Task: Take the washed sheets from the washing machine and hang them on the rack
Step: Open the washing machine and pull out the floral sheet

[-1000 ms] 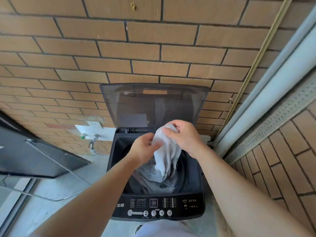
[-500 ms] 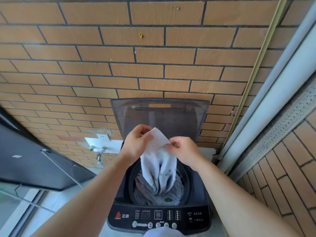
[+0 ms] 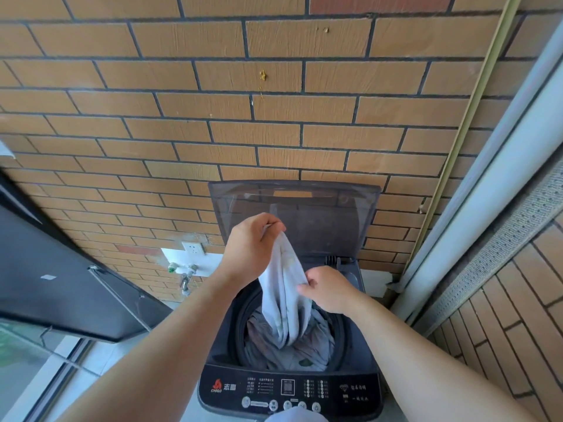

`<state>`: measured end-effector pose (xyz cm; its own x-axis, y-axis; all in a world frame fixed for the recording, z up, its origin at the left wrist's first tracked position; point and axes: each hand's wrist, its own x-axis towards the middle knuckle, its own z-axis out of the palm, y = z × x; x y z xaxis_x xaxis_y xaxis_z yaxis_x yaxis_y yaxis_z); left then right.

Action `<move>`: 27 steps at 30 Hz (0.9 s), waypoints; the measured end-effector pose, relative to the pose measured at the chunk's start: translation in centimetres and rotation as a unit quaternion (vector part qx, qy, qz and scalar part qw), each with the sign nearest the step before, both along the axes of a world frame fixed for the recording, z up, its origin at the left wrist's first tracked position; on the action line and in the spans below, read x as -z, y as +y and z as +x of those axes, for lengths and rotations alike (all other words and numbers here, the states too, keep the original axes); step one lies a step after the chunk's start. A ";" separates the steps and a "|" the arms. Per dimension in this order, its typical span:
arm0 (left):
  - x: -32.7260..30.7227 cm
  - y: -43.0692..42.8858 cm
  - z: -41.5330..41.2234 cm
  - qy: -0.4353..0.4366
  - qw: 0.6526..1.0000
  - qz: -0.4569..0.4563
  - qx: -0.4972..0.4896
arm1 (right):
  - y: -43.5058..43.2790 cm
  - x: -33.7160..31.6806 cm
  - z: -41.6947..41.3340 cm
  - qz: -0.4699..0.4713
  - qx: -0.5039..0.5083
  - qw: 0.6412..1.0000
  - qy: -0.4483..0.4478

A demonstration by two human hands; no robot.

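Note:
A dark top-loading washing machine [image 3: 289, 388] stands against the brick wall with its lid [image 3: 320, 214] raised. A pale grey-blue patterned sheet [image 3: 285, 296] rises twisted out of the drum, and more grey fabric [image 3: 262, 339] lies bunched inside. My left hand [image 3: 249, 248] grips the sheet's top end above the drum. Lower on the right, my right hand [image 3: 327, 289] pinches the side of the hanging sheet. No drying rack is in view.
An open dark window sash [image 3: 61, 278] juts in at the left over the sill. A wall socket plate and tap [image 3: 184, 266] sit left of the machine. A grey pipe and window frame [image 3: 487, 184] run up the right side beside a brick wall.
My left hand has lifted the sheet's end higher, drawing more cloth out of the drum. My right hand has slid lower down the sheet. The view has tilted upward.

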<state>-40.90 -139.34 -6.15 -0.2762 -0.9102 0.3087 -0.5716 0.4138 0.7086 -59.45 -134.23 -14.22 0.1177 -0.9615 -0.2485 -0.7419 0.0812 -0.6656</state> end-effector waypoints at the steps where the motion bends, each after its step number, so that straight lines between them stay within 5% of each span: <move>1: -0.2 0.0 0.1 -0.001 1.000 0.005 -0.005 | 0.0 0.2 0.0 0.005 0.003 1.000 0.007; 12: 1.0 -0.2 1.3 -0.068 0.996 0.058 0.017 | -1.7 -6.0 1.9 -0.173 0.131 0.965 -0.146; 18: 1.4 -0.6 1.0 0.046 0.996 0.053 -0.063 | -1.6 -5.0 1.3 -0.129 0.131 0.972 -0.149; 22: 0.6 -1.0 1.0 0.030 0.996 0.032 -0.080 | -1.0 -3.2 1.0 -0.081 0.093 0.981 -0.148; 27: 0.1 -0.1 -0.2 0.060 0.995 0.069 -0.047 | -1.0 -0.8 0.9 0.012 0.014 1.000 -0.016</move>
